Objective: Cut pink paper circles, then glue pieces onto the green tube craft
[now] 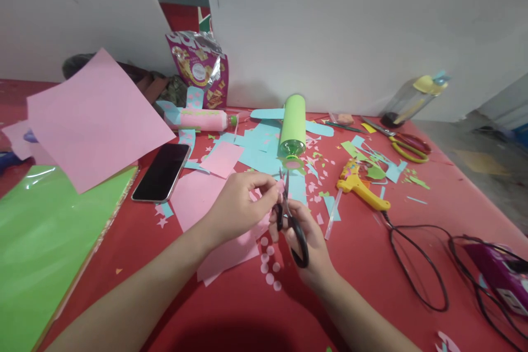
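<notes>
My left hand (243, 203) pinches a small piece of pink paper (280, 187), mostly hidden by the fingers. In my right hand (311, 239) is a pair of scissors with black handles (299, 239), its blades pointing away from me and a little apart beside the pink piece. Several small pink paper circles (269, 279) lie on the red table just below my hands. Sheets of pink paper (231, 253) spread under my left hand. Straight ahead lies a bottle wrapped in green paper (293, 118), with light-blue wing shapes at its sides.
A yellow glue gun (363, 190) with its cord lies to the right, near larger scissors (406, 146) and paper scraps. To the left are a phone (161, 172), a pink-wrapped bottle (202, 120), green sheets (53, 247) and a raised pink sheet (99, 121). A snack bag (202, 69) stands behind.
</notes>
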`<state>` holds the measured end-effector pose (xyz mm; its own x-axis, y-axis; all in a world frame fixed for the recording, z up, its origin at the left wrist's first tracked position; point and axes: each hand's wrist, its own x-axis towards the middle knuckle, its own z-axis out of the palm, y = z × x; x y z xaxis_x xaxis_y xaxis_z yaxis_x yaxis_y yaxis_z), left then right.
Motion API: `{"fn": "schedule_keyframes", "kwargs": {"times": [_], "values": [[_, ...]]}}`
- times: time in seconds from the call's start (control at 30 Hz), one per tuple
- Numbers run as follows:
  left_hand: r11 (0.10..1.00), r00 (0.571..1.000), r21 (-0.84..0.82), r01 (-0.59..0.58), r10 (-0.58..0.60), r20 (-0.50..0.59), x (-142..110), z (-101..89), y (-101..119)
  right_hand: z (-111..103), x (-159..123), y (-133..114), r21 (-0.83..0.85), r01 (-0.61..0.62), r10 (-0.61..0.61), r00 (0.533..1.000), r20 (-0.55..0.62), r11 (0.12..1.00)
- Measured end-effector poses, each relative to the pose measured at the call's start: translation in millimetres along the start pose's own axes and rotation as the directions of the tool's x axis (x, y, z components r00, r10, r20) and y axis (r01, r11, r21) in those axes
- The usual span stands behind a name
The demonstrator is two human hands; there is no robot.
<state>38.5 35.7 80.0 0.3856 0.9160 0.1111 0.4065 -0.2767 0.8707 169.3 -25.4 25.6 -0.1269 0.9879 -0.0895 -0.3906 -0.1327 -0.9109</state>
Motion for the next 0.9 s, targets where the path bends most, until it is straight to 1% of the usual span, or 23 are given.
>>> {"fn": "schedule_keyframes", "kwargs": {"times": [0.17,0.37,0.57,0.7,0.9], "values": [[1.000,0.999,0.009,-0.006,0.005,0.047,1.5,-6.5,1.3,0.0,-2.0,-1.1,-0.030,-0.052,0.053,0.998,0.035,0.998],[1.000,0.996,0.006,0.001,-0.001,0.088,0.8,-12.6,3.5,0.9,-2.0,-2.3,-0.019,-0.055,0.056,0.996,0.063,0.998],[0.999,0.993,0.039,-0.016,0.012,0.116,1.2,-16.6,3.3,2.3,-2.0,-3.3,-0.022,-0.063,0.065,0.996,0.068,0.998],[0.999,0.991,0.036,-0.028,0.023,0.130,1.4,-18.8,3.5,2.7,-2.3,-3.5,-0.019,-0.075,0.076,0.995,0.065,0.997],[1.000,0.990,0.014,-0.011,0.009,0.144,1.5,-21.5,5.8,3.1,-2.7,-3.8,-0.003,-0.102,0.102,0.991,0.082,0.995]]}}
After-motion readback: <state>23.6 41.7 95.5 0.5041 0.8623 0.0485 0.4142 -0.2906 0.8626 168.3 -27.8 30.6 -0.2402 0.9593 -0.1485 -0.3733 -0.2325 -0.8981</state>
